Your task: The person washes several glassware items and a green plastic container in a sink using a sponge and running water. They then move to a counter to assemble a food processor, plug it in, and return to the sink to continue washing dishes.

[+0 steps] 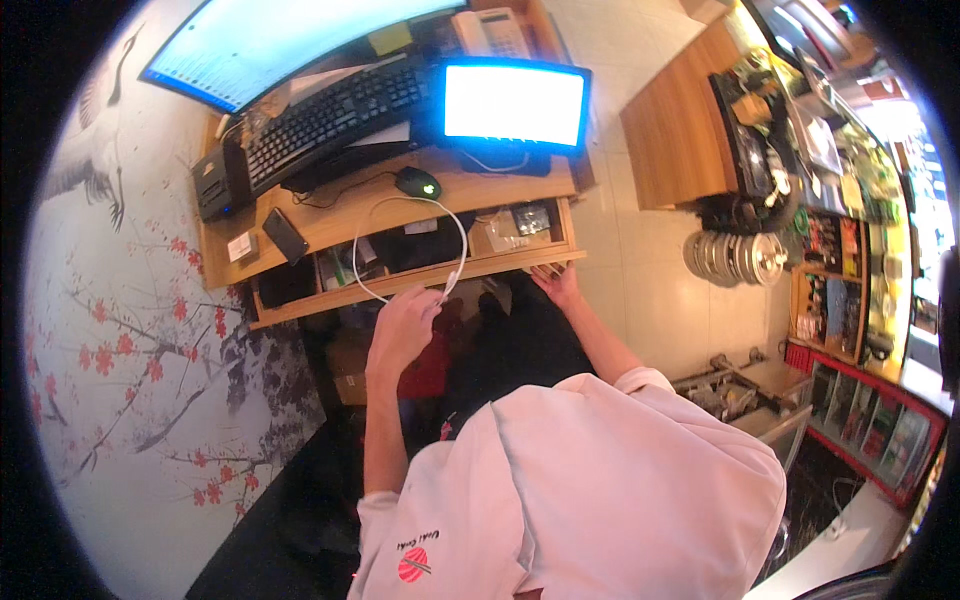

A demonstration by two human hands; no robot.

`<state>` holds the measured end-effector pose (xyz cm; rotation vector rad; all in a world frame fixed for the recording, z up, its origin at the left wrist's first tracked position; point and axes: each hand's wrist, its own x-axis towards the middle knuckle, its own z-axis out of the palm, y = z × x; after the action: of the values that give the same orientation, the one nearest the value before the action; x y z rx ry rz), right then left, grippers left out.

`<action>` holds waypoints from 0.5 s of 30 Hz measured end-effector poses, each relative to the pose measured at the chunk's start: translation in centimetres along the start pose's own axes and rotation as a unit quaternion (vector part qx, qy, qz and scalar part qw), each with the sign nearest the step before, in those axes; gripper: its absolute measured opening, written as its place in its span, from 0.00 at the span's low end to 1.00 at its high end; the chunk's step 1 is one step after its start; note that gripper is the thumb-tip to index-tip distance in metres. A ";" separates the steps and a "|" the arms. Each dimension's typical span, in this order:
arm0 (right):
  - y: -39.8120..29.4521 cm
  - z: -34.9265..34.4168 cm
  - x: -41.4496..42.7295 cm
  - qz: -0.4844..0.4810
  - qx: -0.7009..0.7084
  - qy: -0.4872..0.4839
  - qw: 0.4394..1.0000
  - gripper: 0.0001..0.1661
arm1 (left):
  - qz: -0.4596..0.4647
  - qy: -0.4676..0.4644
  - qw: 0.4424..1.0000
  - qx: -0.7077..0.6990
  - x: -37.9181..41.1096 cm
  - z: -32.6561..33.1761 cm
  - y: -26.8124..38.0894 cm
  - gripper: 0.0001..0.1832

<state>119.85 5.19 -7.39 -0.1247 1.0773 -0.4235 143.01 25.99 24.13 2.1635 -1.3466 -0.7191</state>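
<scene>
My left hand pinches a white charging cable, which stands up in a wide loop before the desk. Below the desktop, a shallow wooden drawer is pulled out. At the right end of its front edge is my right hand, palm turned up and fingers against the wood; whether they grip it is unclear. Small items and clear plastic packets lie in the drawer's compartments. On the desktop above are a black mouse with a green light and a dark smartphone.
A black keyboard, large monitor, small bright screen and desk telephone crowd the desk. A small black box stands at its left. The painted wall borders the left side; a wooden cabinet stands across the floor at right.
</scene>
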 end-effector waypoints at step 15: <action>2.9 -0.8 -9.5 -0.038 -0.184 0.012 0.982 0.33 | 0.072 -0.135 0.987 0.055 14.2 27.3 -3.6 0.12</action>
<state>116.14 11.67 -0.82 -0.4910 1.1685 -0.2892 132.68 11.01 -0.92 2.0809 -1.6990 -0.9252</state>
